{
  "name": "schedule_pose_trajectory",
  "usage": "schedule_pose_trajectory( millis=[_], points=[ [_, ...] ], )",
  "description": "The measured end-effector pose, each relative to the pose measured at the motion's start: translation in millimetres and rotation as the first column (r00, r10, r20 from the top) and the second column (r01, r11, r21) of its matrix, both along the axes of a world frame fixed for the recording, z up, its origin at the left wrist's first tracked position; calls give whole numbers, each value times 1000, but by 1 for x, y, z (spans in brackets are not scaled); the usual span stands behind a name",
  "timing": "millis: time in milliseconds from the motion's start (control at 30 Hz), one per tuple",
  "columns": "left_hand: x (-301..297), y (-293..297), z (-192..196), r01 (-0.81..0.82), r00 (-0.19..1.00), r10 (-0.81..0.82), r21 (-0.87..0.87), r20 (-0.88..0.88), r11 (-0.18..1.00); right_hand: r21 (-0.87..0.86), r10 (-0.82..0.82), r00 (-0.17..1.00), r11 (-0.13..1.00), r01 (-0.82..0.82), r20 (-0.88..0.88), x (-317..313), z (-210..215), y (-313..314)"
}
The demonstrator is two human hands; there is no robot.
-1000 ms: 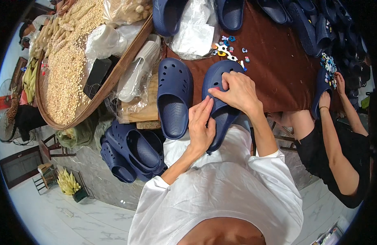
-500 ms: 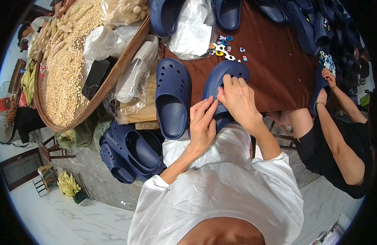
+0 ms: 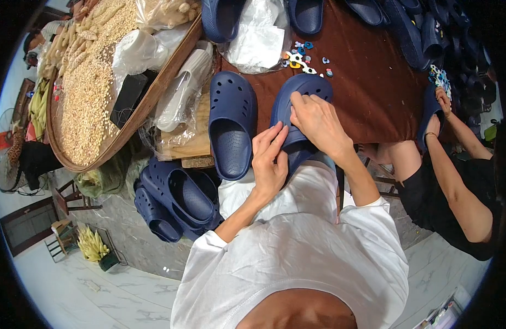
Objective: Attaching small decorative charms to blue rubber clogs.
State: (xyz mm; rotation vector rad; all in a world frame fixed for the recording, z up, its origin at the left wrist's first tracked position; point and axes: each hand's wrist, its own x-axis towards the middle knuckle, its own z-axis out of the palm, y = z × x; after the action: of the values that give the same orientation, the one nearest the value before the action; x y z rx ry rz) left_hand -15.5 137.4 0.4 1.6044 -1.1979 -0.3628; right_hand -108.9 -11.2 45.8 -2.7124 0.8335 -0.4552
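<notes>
The navy clog on the brown desk is grasped by both grips: left hand at the heel, right hand across the upper.

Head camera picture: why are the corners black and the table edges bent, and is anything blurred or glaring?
Head view: the fisheye lens leaves a dark rim and curves the brown table; soft, even light, no hard shadows; the clear plastic bag shines pale; the left hand, right hand and navy clog look sharp, the rim softer.
</notes>
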Motion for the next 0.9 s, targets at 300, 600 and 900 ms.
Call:
schedule_pose_trajectory(
  millis=[300, 600, 900],
  points=[
    [-4, 8, -10, -49, 998, 50, 44, -30, 998, 336, -132, 951, 941, 32, 280, -3, -19, -19],
    [3, 10, -11, -11, 997, 17, 75, -72, 997, 269, -466, 853, 875, 403, 237, 7, -60, -106],
    [4, 2, -6, 21, 1000, -21, 75, -1, 997, 256, -425, 764, 905, 340, 486, 16, -47, -102]
  ],
)
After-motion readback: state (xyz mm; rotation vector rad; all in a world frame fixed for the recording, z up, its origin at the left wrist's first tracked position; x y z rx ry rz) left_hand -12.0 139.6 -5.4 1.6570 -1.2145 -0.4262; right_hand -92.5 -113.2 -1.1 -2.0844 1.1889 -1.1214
